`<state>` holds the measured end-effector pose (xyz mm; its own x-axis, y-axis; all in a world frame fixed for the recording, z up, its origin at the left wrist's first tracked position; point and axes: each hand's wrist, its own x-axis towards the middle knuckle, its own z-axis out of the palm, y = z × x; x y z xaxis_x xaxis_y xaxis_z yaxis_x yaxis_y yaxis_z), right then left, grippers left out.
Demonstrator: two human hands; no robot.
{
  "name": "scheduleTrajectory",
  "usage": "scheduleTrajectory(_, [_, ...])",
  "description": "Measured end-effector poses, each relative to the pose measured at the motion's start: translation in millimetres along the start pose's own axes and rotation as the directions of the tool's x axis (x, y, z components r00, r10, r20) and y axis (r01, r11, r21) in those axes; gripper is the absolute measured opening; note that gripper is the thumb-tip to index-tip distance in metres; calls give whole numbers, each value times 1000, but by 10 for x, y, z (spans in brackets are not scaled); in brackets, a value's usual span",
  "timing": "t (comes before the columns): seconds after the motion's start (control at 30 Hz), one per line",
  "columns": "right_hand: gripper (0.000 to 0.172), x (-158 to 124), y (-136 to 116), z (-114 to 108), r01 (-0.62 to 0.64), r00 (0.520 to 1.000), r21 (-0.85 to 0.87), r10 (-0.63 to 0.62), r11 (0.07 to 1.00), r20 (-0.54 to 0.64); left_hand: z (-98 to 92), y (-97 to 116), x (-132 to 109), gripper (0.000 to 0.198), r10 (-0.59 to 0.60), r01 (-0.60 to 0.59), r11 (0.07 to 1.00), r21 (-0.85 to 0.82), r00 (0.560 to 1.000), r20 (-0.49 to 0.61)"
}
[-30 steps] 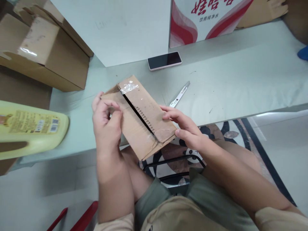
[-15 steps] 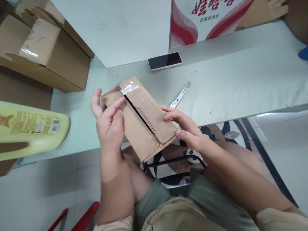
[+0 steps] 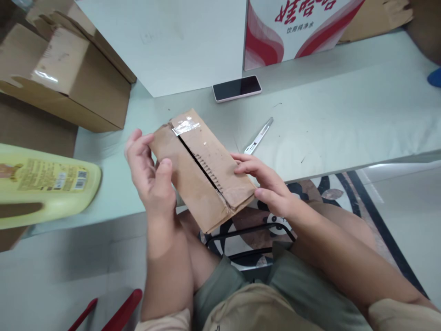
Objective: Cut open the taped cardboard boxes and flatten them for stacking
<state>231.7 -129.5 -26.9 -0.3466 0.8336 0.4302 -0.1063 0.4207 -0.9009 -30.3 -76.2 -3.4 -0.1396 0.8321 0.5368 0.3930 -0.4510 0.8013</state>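
A small flat cardboard box [image 3: 188,172] is held tilted above my lap, at the table's front edge. Across its top runs a dark open slit beside a row of small torn notches, with a patch of clear tape at the far end. My left hand [image 3: 146,172] supports the box's left side, thumb raised at the edge and fingers loosely curled; some of them are hidden. On the opposite edge, my right hand [image 3: 265,181] grips the near right corner between thumb and fingers. A silver utility knife [image 3: 259,136] lies on the table just beyond my right hand.
Behind the box, a phone [image 3: 237,88] lies by a white panel [image 3: 193,46]. A red-and-white carton [image 3: 296,37] stands at the back. Larger cardboard boxes [image 3: 98,87] and a yellow jug [image 3: 51,188] occupy the left of the green-covered table [image 3: 344,105].
My left index finger has come off the slit and drawn back to the box's left edge. The left hand has opened slightly leftward. My right hand keeps its grip.
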Motion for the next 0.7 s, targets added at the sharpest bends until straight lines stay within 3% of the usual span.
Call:
scheduleTrajectory(0.13, [33,4,-11,-1,3,1000,-37,-4,999,-14,-17,37,1,50,69,-72,996,58,996,62])
scheduleTrajectory(0.27, [31,6,-17,5,0,1000,-60,-1,998,-14,-24,87,4,48,48,-63,986,153,994,97])
scheduleTrajectory(0.6, [31,27,-49,-19,-8,1000,-81,8,997,10,-23,-7,-1,60,114,-123,989,84,988,103])
scheduleTrajectory(0.7, [38,27,-53,-29,-3,1000,-107,6,994,28,-14,-15,0,59,119,-128,989,79,987,109])
